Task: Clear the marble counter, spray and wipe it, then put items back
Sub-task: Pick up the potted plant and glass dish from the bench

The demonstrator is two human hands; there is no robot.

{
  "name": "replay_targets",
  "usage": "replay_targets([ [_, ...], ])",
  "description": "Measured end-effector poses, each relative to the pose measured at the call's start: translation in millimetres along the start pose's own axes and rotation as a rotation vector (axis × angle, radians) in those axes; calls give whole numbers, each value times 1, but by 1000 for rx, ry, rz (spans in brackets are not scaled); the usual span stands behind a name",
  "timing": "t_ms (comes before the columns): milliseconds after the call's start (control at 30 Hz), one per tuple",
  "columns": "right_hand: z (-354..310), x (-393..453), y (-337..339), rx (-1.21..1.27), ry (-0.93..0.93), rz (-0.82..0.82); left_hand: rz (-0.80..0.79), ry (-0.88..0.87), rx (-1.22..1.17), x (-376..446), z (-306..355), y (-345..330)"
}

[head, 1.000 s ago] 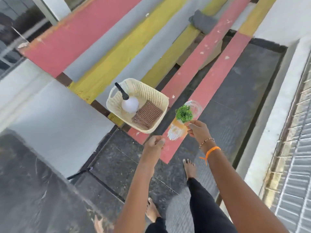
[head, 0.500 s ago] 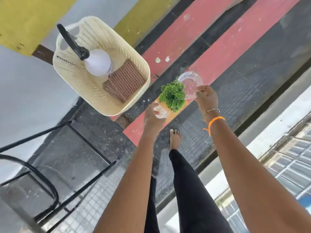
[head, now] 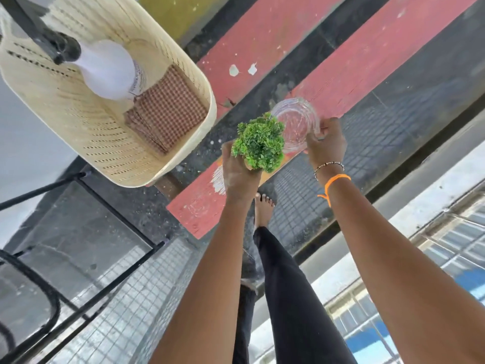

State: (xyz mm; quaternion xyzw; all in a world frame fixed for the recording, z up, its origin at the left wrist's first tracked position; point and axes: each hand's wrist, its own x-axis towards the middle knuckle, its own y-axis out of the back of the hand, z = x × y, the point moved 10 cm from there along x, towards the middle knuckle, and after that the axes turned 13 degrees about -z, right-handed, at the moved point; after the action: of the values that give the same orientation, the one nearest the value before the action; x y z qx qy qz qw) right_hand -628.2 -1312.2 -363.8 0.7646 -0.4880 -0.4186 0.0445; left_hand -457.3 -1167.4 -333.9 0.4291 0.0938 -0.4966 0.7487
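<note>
Left hand [head: 240,172]: curled round the base of the plant [head: 258,143], fingers gripping from below; whatever pot the plant sits in is hidden by hand and leaves.
Right hand [head: 325,144]: fingers pinch the near rim of the glass [head: 295,123], thumb side not clear.
Where they are: plant and glass are touching side by side, both over the near end of the red plank [head: 354,64]; I cannot tell whether they rest on it or are lifted.
Edges: the plank's near end is just below the left hand, its right edge under the right hand; dark floor [head: 393,122] lies open to the right.
Left side: the basket [head: 183,164] stands near the plant, its rim apart from the left hand.
Basket holds: a white spray bottle [head: 107,69] with black trigger, leaning, and a folded checked cloth [head: 168,111] beside it, touching.
Cut off: basket's far and left walls leave the frame; a black metal frame [head: 110,203] at lower left is only partly seen.
Materials: basket is cream perforated plastic; glass clear and ribbed; plant a dense green tuft; plank paint chipped.
</note>
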Motion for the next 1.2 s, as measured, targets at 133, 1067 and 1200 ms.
replay_targets([
  [133, 0, -4, -6, 26, -58, -110, -10, -11, -26, -2, 2, 7],
  [1067, -157, -434, -183, 128, 404, -524, 503, -17, -847, -424, -176, 257],
  [1200, -178, -488, -235, 150, 448, -634, 611, -53, -948, -466, -213, 300],
])
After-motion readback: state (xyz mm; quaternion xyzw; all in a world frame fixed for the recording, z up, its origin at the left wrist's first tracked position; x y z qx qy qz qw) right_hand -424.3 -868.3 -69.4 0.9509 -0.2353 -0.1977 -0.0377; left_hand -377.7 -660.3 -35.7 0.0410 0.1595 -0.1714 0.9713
